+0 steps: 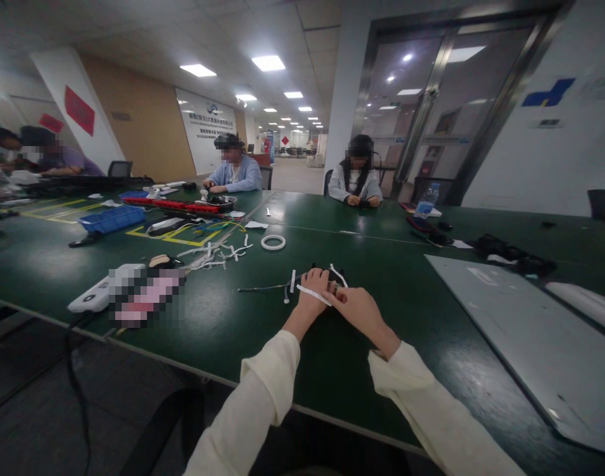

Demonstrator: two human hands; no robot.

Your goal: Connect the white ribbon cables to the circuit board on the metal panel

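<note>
My left hand [314,291] rests over a small dark part at the table, its fingers bent and closed around it; most of the part is hidden. A thin dark cable [262,289] with a small connector [286,296] runs out to the left. One white strip [313,294] lies across the back of my left hand. Close beside it, my right hand [360,312] has its thumb and fingers pinched together near that strip's end; what they hold is hidden. Another white strip [338,276] sticks up beyond the fingers, and a third strip [293,281] stands to the left.
A white tape roll [273,237] lies on the green table [223,344] ahead, beside a pile of white strips [217,254]. A white device [96,291] is at left, a grey panel [520,344] at right. A blue tray [112,220] and seated people are farther off.
</note>
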